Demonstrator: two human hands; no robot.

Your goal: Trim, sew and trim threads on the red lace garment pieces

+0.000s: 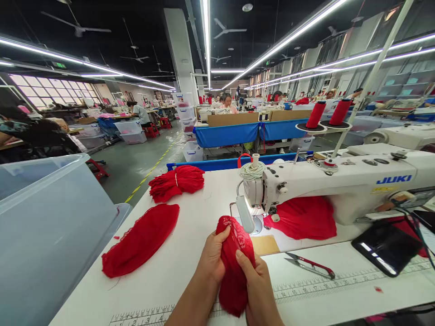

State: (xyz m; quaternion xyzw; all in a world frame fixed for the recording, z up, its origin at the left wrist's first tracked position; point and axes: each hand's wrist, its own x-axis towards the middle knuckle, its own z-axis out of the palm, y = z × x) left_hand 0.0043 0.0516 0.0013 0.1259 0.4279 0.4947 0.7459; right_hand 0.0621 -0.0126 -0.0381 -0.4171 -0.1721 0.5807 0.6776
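Left hand [212, 257] and right hand [257, 280] pinch a red cloth [234, 281], fingers closed, over the table [190, 222] by the sewing machine [356, 174]. Work seems partway: 1 tied bundle [180, 182] and 1 loose piece [142, 240] lie leftward; what's finished, I cannot tell.

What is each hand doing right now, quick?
Left hand: closed, holding the red fabric piece.
Right hand: closed, holding the same piece from the other side.
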